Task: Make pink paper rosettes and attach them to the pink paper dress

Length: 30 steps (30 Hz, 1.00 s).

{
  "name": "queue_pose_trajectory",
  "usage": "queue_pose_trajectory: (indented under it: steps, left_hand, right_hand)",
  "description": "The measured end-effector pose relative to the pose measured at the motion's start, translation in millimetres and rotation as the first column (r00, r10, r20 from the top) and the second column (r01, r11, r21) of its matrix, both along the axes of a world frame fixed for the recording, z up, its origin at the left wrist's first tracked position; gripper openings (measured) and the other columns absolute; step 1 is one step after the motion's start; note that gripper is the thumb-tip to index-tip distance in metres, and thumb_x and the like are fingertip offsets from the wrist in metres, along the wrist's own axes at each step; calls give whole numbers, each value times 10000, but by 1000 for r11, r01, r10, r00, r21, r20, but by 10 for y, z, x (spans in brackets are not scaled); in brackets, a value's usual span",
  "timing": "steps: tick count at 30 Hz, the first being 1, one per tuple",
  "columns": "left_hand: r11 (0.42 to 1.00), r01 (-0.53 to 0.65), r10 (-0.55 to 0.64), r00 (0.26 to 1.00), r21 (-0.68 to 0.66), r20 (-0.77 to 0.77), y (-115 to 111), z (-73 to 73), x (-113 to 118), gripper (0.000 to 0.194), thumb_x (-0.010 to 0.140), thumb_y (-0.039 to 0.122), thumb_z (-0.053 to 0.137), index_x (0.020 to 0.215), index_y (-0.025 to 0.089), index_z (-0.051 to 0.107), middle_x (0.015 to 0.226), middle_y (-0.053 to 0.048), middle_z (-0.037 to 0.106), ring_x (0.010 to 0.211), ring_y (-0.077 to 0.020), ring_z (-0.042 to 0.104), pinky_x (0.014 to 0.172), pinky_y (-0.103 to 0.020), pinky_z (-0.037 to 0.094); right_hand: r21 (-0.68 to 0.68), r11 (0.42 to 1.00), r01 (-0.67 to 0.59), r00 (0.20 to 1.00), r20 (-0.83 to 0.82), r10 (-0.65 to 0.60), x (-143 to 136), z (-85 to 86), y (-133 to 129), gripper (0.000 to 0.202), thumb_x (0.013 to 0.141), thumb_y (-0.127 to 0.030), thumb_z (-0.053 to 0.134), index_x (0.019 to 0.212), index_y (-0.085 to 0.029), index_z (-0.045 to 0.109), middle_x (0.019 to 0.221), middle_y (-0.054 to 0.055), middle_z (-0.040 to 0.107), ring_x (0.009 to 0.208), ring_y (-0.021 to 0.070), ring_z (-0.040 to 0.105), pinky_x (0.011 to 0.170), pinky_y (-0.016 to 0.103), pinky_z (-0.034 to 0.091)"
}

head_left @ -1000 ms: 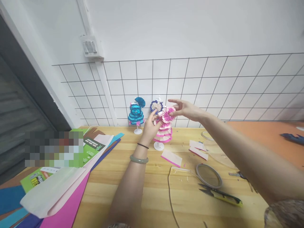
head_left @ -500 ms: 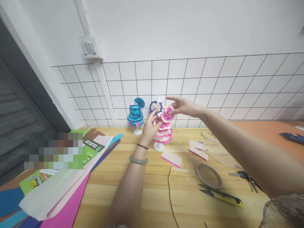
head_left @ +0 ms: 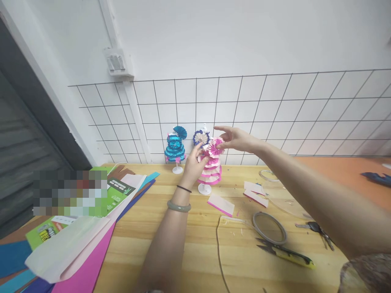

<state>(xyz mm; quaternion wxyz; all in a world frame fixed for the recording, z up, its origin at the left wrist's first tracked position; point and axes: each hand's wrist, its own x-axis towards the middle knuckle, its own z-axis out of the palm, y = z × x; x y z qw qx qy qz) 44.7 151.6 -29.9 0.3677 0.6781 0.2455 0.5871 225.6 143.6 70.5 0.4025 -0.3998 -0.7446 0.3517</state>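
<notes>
Pink paper [head_left: 87, 256] is lying at the near left of the wooden table [head_left: 137, 252], partly under a folded white sheet [head_left: 70, 248]. To the right, snips [head_left: 293, 257] with a yellow handle are resting just beside a grey ring [head_left: 253, 220], and keys [head_left: 314, 226] are lying near the right forearm. A thin cord [head_left: 218, 240] is curving over the boards. Farther on, a pink-edged paper strip [head_left: 220, 204] is lying before a pink-and-cream paper dress [head_left: 209, 175], which is standing on a round white base [head_left: 204, 189]. The left hand [head_left: 194, 165] is touching the dress's left side, its fingers spread; whether it is gripping, I cannot tell. The right hand [head_left: 240, 140] is pinching the edge of a pleated pink fan [head_left: 216, 148] at the top, forefinger stretched out. Behind, a navy-and-cream rosette [head_left: 200, 138] is showing past the left fingers, and a blue paper dress [head_left: 174, 150] is standing to its left, before the gridded wall [head_left: 256, 110].
</notes>
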Motion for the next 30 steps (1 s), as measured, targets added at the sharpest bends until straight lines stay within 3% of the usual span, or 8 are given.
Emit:
queue_pose_trajectory:
  steps: [10,14,17,21,25,30]
  left_hand:
    - [1000,-3,3,1000,11,-24,1,5,-5,622,735,149,568,1310,203,338,1147,-99,565,1084,-199,511,910,-357,430]
    - [999,37,-37,999,26,-8,-58,65,-24,594,751,128,527,1310,208,343,1257,-96,493,1099,-196,502,938,-351,409]
    - [999,48,-48,999,-3,6,-109,115,-26,532,797,201,512,1305,213,356,1272,-88,480,1101,-199,501,940,-346,404]
    - [997,-73,73,997,-30,-9,-148,134,32,573,778,353,571,1296,217,368,1260,-92,484,1077,-212,513,916,-351,416]
    - [983,-183,183,983,16,-14,-143,98,109,605,734,340,624,1278,226,385,1278,-83,472,1073,-206,512,909,-340,426]
    - [975,-218,220,975,35,-38,-128,63,142,589,739,331,614,1275,229,393,1237,-80,513,1041,-200,532,910,-344,428]
  right_hand:
    - [14,1000,19,1000,4,-19,3,20,-27,780,554,-113,736,1278,-208,464,550,-49,592,522,118,543,448,219,446]
    - [40,998,41,998,43,-43,-28,29,-51,779,561,-145,739,1285,-195,457,589,-34,603,542,119,549,472,227,463]
    - [50,998,44,996,73,-47,-27,22,-51,785,576,-171,739,1300,-193,436,625,-20,614,575,135,568,513,252,482]
    - [49,999,17,995,100,-22,-4,-1,-20,797,608,-206,731,1328,-197,389,666,-11,621,610,144,582,583,285,503]
    - [42,999,-20,993,120,15,14,-29,20,812,644,-232,717,1356,-191,329,722,-2,617,659,140,584,632,283,509]
    - [22,1000,7,995,95,-9,16,-53,10,821,643,-247,723,1358,-196,324,728,-3,610,674,144,586,660,296,515]
